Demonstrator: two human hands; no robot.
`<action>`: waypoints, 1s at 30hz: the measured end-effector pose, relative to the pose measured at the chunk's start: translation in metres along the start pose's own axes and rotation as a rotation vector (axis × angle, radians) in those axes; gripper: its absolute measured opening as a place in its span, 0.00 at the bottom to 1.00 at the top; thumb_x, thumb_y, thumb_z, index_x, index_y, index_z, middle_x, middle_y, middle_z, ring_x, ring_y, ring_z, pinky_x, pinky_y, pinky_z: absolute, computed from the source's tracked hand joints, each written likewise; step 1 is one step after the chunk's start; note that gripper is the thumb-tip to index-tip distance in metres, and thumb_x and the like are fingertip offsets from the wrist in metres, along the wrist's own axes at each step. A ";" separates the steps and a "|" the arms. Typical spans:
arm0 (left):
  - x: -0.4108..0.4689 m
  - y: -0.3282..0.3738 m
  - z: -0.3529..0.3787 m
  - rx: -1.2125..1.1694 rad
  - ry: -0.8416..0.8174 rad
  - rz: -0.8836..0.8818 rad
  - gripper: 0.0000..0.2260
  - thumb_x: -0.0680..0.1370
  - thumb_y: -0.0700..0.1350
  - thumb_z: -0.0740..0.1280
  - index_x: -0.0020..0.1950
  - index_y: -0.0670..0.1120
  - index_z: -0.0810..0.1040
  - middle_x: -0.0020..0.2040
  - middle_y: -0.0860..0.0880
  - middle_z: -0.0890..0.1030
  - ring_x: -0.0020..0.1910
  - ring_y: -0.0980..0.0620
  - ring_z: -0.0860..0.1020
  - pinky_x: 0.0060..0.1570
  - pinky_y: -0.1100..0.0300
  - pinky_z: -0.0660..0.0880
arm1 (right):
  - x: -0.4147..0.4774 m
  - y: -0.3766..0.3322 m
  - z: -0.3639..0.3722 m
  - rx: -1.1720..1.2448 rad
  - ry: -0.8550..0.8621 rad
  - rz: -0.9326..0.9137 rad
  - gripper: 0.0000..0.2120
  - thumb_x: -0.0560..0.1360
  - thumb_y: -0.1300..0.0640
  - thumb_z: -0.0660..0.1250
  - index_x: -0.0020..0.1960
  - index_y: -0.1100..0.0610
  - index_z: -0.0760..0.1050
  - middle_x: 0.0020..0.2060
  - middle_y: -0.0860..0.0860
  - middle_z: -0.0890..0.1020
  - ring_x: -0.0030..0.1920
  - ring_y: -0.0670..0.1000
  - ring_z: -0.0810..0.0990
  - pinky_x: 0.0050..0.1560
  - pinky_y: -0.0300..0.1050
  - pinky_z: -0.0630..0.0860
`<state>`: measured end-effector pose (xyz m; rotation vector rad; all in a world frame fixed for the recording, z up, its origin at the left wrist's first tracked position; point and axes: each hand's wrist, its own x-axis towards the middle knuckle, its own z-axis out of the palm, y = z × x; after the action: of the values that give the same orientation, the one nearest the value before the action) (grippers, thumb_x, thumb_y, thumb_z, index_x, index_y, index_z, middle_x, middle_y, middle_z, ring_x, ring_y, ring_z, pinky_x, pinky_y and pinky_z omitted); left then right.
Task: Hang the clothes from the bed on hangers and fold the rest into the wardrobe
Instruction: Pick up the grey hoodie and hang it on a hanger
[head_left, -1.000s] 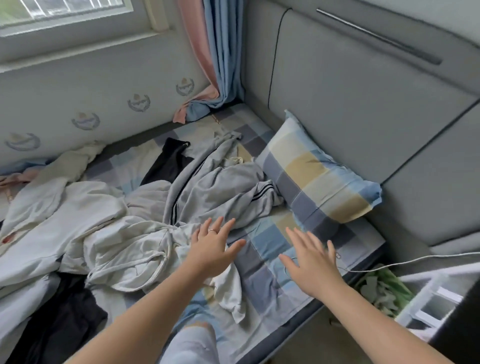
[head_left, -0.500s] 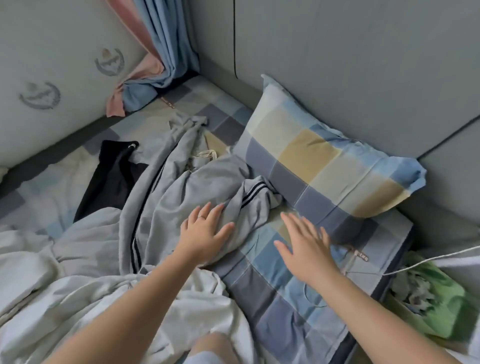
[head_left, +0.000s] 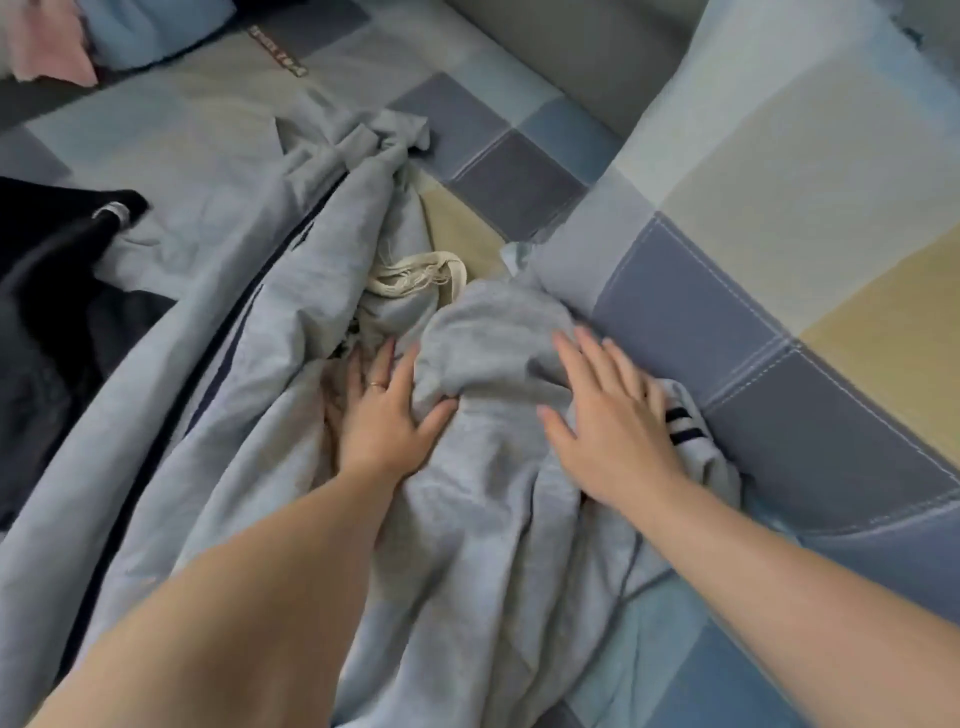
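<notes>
A: Where is the crumpled light grey cotton garment with dark stripes (head_left: 467, 545)?
B: On the checked blue and beige bed sheet (head_left: 509, 150); its right edge touches the checked pillow (head_left: 779, 270); a black garment (head_left: 47, 312) lies at its left edge.
A: And the hands?
B: The left hand (head_left: 382, 415) and the right hand (head_left: 613, 431) lie flat on it, fingers spread wide, holding nothing; bare sheet shows beyond its far edge.

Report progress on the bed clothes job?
Done: nothing evident; clothes lie crumpled on the checked bedsheet. In hand: left hand and right hand rest on the grey dark-striped fabric garment, not yet lifted. Left: hanging or folding it and the black fabric garment.
</notes>
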<state>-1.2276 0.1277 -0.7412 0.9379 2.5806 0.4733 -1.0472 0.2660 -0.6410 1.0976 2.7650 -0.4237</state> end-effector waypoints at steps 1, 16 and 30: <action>0.001 -0.012 0.015 0.037 0.051 0.014 0.35 0.72 0.73 0.55 0.77 0.61 0.57 0.81 0.51 0.57 0.81 0.42 0.47 0.75 0.36 0.52 | 0.021 -0.003 0.010 -0.015 0.043 -0.015 0.33 0.80 0.41 0.59 0.81 0.46 0.49 0.81 0.47 0.52 0.80 0.53 0.50 0.75 0.62 0.54; 0.011 -0.020 0.033 0.220 0.149 0.039 0.29 0.72 0.71 0.58 0.71 0.63 0.66 0.79 0.54 0.60 0.78 0.45 0.54 0.70 0.47 0.33 | 0.087 -0.017 0.061 0.008 0.193 -0.021 0.12 0.74 0.54 0.71 0.53 0.56 0.72 0.48 0.53 0.81 0.52 0.60 0.78 0.56 0.54 0.63; -0.170 0.015 0.012 -0.124 0.087 0.162 0.07 0.79 0.37 0.61 0.56 0.39 0.74 0.71 0.41 0.69 0.69 0.40 0.66 0.70 0.49 0.64 | -0.155 0.001 0.011 0.035 0.101 -0.047 0.10 0.72 0.62 0.70 0.51 0.56 0.72 0.41 0.53 0.83 0.45 0.59 0.80 0.45 0.49 0.59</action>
<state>-1.0927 0.0280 -0.7095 1.1097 2.5281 0.7254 -0.9339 0.1623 -0.6160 1.0929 2.8867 -0.4347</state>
